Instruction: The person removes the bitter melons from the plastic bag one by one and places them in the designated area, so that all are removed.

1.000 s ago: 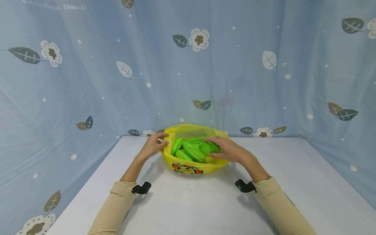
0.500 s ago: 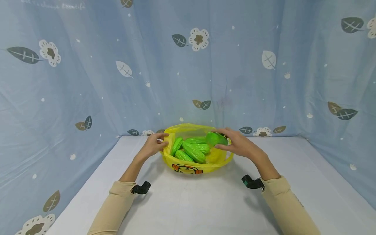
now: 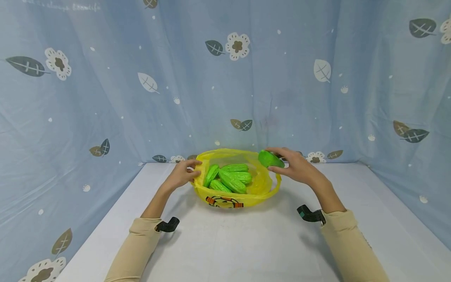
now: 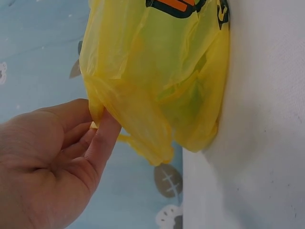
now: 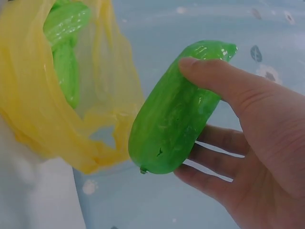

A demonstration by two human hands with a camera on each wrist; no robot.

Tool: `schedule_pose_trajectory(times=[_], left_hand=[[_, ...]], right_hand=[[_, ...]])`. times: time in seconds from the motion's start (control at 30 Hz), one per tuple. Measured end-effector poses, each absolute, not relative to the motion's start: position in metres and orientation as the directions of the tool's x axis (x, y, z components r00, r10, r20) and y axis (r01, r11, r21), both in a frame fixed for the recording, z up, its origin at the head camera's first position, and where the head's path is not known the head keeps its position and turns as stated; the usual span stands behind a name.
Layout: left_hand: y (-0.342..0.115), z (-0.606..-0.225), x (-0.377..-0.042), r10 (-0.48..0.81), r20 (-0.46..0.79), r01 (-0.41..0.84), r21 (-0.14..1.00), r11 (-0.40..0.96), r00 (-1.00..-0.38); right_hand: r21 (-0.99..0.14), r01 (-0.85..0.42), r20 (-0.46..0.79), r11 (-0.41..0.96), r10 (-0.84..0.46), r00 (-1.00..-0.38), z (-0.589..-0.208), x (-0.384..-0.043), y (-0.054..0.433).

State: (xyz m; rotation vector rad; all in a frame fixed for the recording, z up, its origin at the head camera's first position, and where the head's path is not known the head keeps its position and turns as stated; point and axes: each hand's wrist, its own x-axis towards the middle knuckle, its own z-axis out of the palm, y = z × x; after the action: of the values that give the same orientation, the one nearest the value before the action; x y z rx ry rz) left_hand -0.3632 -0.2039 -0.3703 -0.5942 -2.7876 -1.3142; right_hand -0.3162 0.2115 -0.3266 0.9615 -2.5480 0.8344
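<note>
A yellow plastic bag [image 3: 225, 200] stands with its mouth spread, a black and orange print on its front. My left hand [image 3: 181, 173] pinches the bag's left rim between thumb and fingers; the left wrist view shows this hand [image 4: 62, 152] at a fold of the thin plastic. Inside lie several bright green ridged toy cucumbers [image 3: 232, 181]. My right hand [image 3: 296, 166] grips a plump, smooth, darker green toy gourd [image 3: 270, 159] above the bag's right rim. In the right wrist view the gourd [image 5: 171, 114] has a pointed tip, with the thumb across its upper part.
The bag rests on a white table [image 3: 225, 243] near its far edge. Behind and along the sides hangs a blue curtain [image 3: 197, 98] with leaves and flowers. A loop handle [image 3: 277, 184] sticks out at the bag's right. Black wrist mounts [image 3: 168, 225] sit on both forearms.
My right hand has lifted the green gourd out of the bag, up and to the right, uncovering the cucumbers below. The left hand keeps its hold on the rim.
</note>
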Motion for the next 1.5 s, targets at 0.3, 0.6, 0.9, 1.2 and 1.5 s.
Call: schedule_pose_trajectory(times=[0.3,0.6,0.9,1.2,1.5], left_hand=[[-0.209,-0.367,-0.363,0.359,0.157,0.352,0.735,0.580,-0.920],[-0.212,-0.368,-0.365,0.363,0.153,0.349,0.742,0.572,-0.919],[-0.210,-0.368,-0.363,0.351,0.153,0.341,0.743,0.576,-0.924],[-0.208,-0.367,-0.361,0.353,0.165,0.353,0.736,0.578,-0.921],[-0.207,-0.367,-0.361,0.341,0.162,0.344,0.735,0.584,-0.926]], right_hand=[[-0.432,-0.641,0.452,0.634,-0.463,-0.763,-0.328,-0.319,0.224],[-0.426,-0.617,0.455,0.662,-0.432,-0.779,-0.332,-0.325,0.236],[-0.443,-0.566,0.445,0.695,-0.377,-0.812,-0.335,-0.328,0.243],[-0.445,-0.524,0.423,0.726,-0.346,-0.838,-0.338,-0.331,0.245],[-0.449,-0.476,0.415,0.756,-0.295,-0.861,-0.344,-0.335,0.250]])
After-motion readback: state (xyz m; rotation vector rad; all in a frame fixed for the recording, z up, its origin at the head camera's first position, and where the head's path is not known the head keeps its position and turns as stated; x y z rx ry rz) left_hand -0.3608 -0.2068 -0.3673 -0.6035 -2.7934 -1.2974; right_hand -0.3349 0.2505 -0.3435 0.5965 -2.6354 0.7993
